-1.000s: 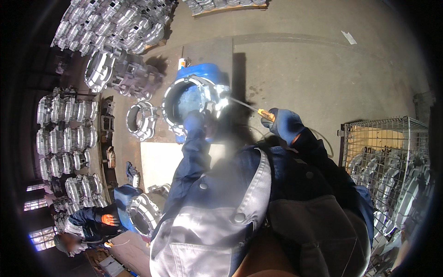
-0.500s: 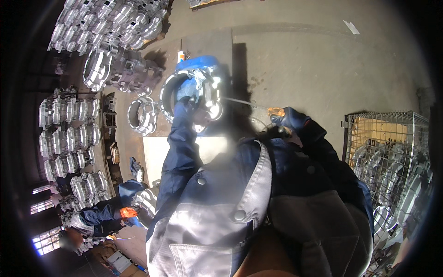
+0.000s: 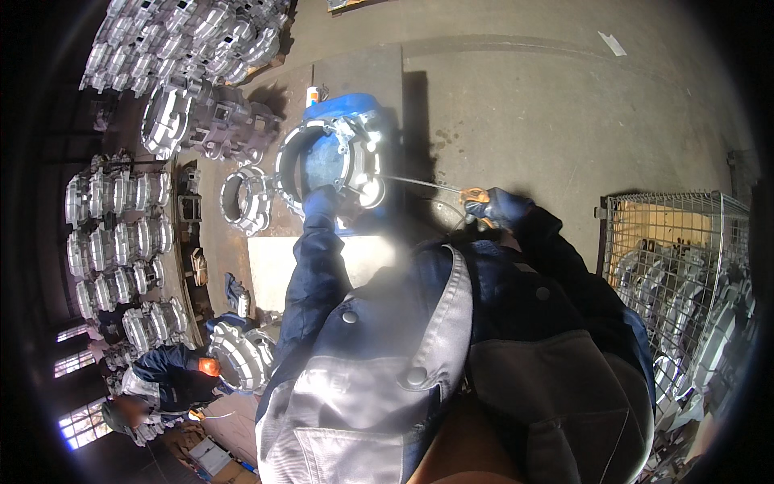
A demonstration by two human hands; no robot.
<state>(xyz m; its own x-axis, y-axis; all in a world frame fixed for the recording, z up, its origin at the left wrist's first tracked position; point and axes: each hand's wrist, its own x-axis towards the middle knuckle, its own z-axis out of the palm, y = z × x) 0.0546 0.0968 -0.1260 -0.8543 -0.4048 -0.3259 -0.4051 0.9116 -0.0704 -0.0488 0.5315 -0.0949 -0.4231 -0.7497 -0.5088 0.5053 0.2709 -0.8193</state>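
Observation:
A ring-shaped cast metal housing [image 3: 284,173] stands before me, over a blue support [image 3: 343,106]. Bright glare covers its right side. My left hand [image 3: 322,202], in a dark blue sleeve, is closed on the near rim of the housing, with its fingers partly hidden. My right hand [image 3: 492,206], orange at the fingers, grips a long thin metal rod [image 3: 419,184] out to the right. The rod's far end reaches the right side of the housing; the glare hides the exact contact.
A smaller metal ring [image 3: 246,202] lies left of the housing. Stacked castings [image 3: 189,40] fill the far left. At the right stands a wire cage [image 3: 661,202] of metal parts. A pale board [image 3: 310,262] lies nearer me. A co-worker's orange-gloved hand [image 3: 208,367] touches another housing [image 3: 242,359] at lower left.
My left hand has moved nearer me, from inside the ring to its near rim. My right hand and the rod have shifted slightly left. The co-worker's housing has turned and risen.

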